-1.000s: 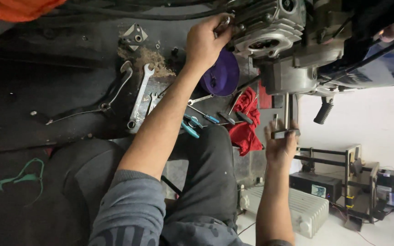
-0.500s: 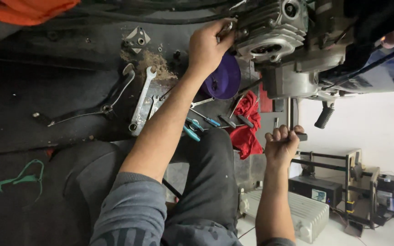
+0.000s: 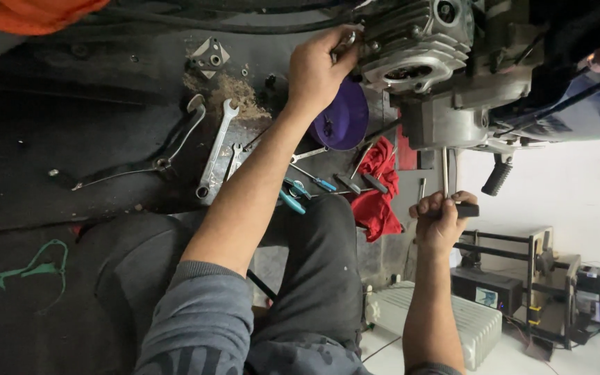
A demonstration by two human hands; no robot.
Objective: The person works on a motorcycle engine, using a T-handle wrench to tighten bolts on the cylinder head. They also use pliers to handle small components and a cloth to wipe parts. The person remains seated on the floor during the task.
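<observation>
- Up top, left hand [image 3: 317, 69] reaches to the finned engine cylinder [image 3: 414, 38], fingers curled round a small metal part at its edge; grip closed, exact part too small to tell.
- Right hand [image 3: 439, 219] fisted tight on a black T-handle wrench [image 3: 446, 184], shaft running up to the engine underside.
- Purple round dish [image 3: 345, 118] just beside left wrist, on dark floor.
- Red rag [image 3: 376, 187] between the arms.
- Combination spanner [image 3: 217, 149], screwdrivers with blue handles [image 3: 314, 182] lie near left forearm.
- White ribbed box [image 3: 463, 323], lower right, on light floor.
</observation>
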